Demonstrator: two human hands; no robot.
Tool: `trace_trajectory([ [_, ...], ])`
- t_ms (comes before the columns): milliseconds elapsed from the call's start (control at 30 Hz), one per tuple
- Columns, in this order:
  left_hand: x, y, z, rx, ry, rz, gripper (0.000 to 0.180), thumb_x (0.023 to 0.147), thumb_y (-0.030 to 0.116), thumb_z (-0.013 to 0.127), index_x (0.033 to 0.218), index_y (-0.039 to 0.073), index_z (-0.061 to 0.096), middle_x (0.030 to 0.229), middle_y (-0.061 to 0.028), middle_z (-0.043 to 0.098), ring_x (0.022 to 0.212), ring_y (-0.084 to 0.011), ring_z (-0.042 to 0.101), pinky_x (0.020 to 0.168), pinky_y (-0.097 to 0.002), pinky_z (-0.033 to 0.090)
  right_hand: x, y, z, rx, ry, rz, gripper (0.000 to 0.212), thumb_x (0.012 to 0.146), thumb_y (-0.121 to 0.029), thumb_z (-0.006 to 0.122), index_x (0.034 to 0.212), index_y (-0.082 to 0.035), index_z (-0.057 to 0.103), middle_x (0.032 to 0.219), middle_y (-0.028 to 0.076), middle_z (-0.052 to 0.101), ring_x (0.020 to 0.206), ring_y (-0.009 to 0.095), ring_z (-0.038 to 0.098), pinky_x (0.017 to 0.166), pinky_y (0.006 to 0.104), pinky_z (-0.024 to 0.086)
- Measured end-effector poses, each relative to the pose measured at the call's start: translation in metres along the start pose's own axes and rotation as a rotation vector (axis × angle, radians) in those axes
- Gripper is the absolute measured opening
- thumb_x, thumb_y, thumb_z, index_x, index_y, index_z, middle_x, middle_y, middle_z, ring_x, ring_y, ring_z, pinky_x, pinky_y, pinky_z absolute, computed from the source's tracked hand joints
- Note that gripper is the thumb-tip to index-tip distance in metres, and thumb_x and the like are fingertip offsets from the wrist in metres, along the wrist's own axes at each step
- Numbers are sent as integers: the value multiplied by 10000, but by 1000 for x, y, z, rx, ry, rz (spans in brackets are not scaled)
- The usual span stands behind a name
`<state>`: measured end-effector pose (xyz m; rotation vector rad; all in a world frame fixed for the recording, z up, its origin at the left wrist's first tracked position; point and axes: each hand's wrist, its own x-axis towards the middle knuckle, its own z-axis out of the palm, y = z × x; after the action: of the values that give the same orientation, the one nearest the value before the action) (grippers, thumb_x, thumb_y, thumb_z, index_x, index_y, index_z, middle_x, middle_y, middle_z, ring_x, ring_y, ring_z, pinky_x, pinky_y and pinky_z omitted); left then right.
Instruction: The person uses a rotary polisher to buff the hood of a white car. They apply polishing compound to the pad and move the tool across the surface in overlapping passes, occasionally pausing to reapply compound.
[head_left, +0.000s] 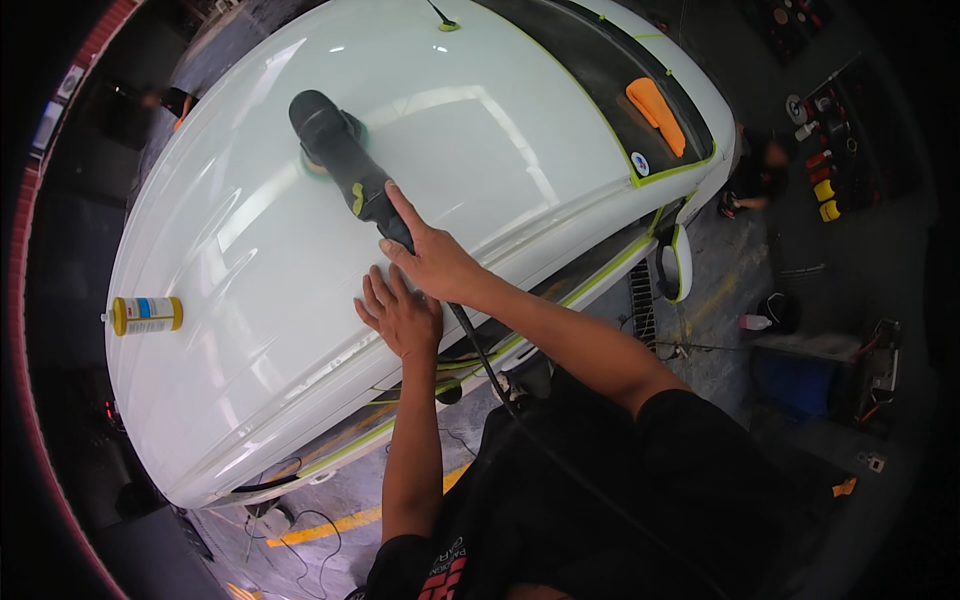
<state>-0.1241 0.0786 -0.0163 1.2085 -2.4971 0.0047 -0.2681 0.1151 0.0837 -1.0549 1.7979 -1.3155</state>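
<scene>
A black car polisher (357, 180) rests with its round pad against the white car roof (240, 270). My right hand (432, 258) is closed around the rear of its handle, the index finger laid along the body. A bit of yellow-green tape clings to the tool's side. Just below, my left hand (402, 315) lies on the roof near its edge, fingers spread, holding nothing. From the handle a black power cord (478, 350) runs down past my body. Much of the pad is hidden under the tool's head.
A yellow bottle (148, 315) lies on the roof at the left. An orange cloth (656, 116) is on the windshield, whose edges carry yellow-green masking tape. The side mirror (675, 264) sticks out at right. People (760, 170) are partly visible beyond the car.
</scene>
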Motion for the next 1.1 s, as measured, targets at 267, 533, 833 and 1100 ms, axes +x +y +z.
trace_trajectory([
  [267,-1,0,0,40,40,12,682,950,484,646,1494,91,523,1609,-193,437,1541,-375,338,1268,-605,147,-24,-11,-33,-148,19,66,790,1083,-346,555,1720,-215,105,850,312,712,864,545,707,839,580,541],
  [533,2,9,-3,55,31,-27,588,976,406,656,1456,81,561,1594,-193,454,1526,-364,360,1268,-584,177,-31,12,-88,-252,107,128,779,1090,-386,536,1717,-223,104,859,324,718,862,542,714,822,596,553],
  [833,3,9,-6,36,41,-14,577,981,387,657,1458,78,559,1586,-187,450,1518,-375,363,1267,-606,173,-26,37,-139,-233,211,186,777,1096,-390,525,1717,-264,76,1051,355,722,1012,560,697,914,583,536],
  [1100,2,8,-7,18,19,-16,586,984,382,661,1461,59,554,1589,-202,433,1523,-383,347,1273,-614,162,-17,55,-144,-130,360,256,772,1100,-371,548,1728,-264,110,787,102,647,648,220,657,629,388,556],
])
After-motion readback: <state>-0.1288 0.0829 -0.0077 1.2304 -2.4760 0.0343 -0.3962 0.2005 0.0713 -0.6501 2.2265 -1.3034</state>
